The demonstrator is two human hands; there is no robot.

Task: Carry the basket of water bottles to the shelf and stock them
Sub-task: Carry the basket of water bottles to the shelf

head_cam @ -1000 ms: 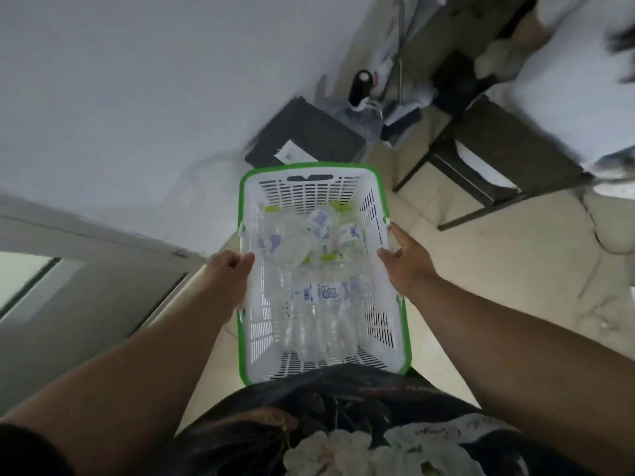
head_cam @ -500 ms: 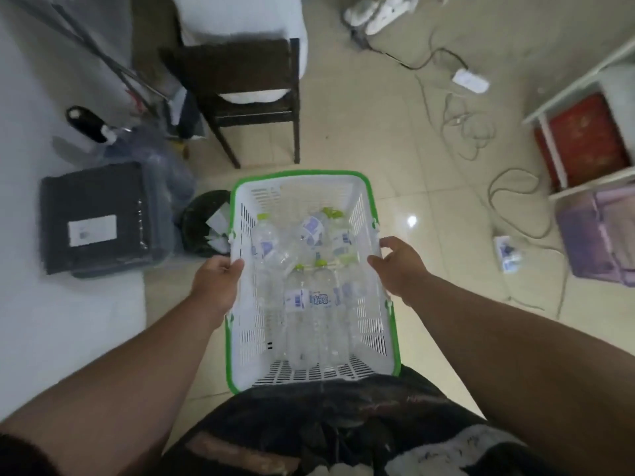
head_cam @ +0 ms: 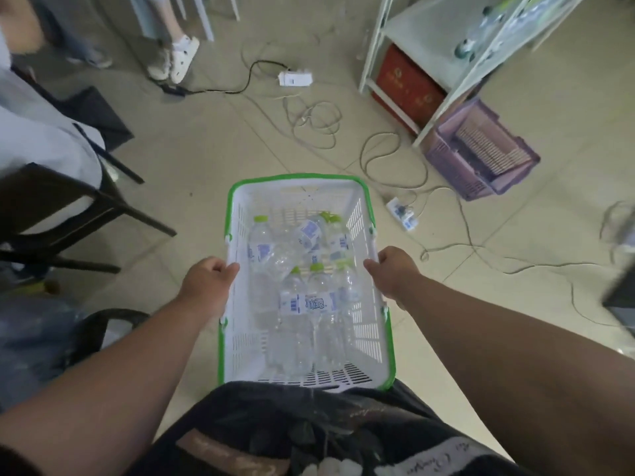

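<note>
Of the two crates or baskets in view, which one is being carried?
The white basket with the green rim, bottles inside, held at its sides by the left hand and right hand. The purple crate sits on the floor.

You're over a beige tiled floor (head_cam: pixel 213 149) strewn with loose cables (head_cam: pixel 316 121) and 2 white power strips. A dark chair (head_cam: pixel 68 207) stands at your left; a purple crate (head_cam: pixel 481 156) sits on the floor ahead, right.

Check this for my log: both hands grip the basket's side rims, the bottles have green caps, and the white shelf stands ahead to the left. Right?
Not quite. The head view shows the white shelf ahead to the right. The left hand and right hand do grip the basket rims, and the bottles have green caps.
</note>
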